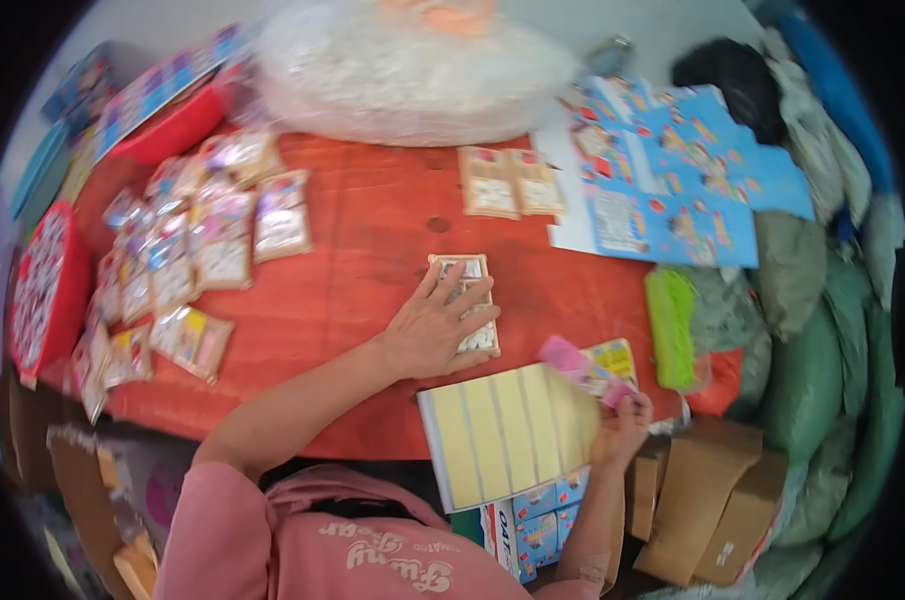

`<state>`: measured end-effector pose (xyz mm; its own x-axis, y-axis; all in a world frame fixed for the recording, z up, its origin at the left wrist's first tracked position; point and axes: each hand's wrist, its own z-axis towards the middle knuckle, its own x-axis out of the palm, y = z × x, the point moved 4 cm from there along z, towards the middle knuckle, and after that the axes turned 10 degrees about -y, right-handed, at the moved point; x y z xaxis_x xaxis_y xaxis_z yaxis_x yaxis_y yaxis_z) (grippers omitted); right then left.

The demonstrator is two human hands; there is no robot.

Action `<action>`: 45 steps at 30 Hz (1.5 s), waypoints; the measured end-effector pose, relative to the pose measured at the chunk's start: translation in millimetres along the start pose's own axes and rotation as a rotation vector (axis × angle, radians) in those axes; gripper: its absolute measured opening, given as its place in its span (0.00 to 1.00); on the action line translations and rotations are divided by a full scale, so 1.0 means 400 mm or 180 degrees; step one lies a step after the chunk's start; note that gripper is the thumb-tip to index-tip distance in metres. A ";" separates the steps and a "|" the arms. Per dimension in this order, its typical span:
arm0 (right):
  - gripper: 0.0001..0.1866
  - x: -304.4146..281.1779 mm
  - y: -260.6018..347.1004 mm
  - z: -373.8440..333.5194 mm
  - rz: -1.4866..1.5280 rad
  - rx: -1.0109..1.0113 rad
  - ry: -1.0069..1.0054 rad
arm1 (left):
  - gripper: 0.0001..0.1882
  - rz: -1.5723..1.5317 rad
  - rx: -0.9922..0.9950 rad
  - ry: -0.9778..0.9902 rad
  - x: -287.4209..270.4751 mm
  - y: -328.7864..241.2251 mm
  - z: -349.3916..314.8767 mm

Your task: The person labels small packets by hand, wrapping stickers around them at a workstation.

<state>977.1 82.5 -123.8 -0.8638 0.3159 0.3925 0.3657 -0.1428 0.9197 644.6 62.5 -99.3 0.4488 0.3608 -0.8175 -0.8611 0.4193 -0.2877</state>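
Observation:
My left hand (434,328) lies flat on a small stack of tan-edged packets (469,300) in the middle of the orange-red table (372,220), fingers spread. My right hand (622,425) holds a few colourful cards, pink and yellow (587,365), at the table's near right edge. Just left of that hand a pale yellow striped sheet (502,435) stands tilted up; the hand's grip on it cannot be told. Two more tan packets (510,182) lie side by side farther back.
Many shiny small packets (197,240) cover the table's left side. A red bowl (172,125), a red basket (42,290), a big white plastic bag (402,70), blue printed sheets (672,180), a green comb-like item (670,325), brown cardboard boxes (712,500) and green sacks (822,330) surround it.

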 end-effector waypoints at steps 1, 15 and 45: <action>0.06 -0.008 0.000 0.014 0.0074 0.0075 -0.0013 | 0.31 0.0127 -0.0170 0.0005 -0.036 0.004 -0.054; 0.22 0.352 -0.053 -0.078 0.0111 0.1082 0.2002 | 0.32 0.0618 -0.1390 0.0138 -0.350 -0.082 -0.557; 0.18 0.669 -0.203 -0.567 -0.1705 0.1141 0.2938 | 0.13 -0.2008 -0.4489 -0.2565 -0.412 0.005 -0.700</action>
<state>637.5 -34.2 -95.4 -0.8108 -0.5807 -0.0729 -0.1793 0.1278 0.9755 502.1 -229.4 -104.7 0.3882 0.9147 -0.1124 0.1444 -0.1808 -0.9729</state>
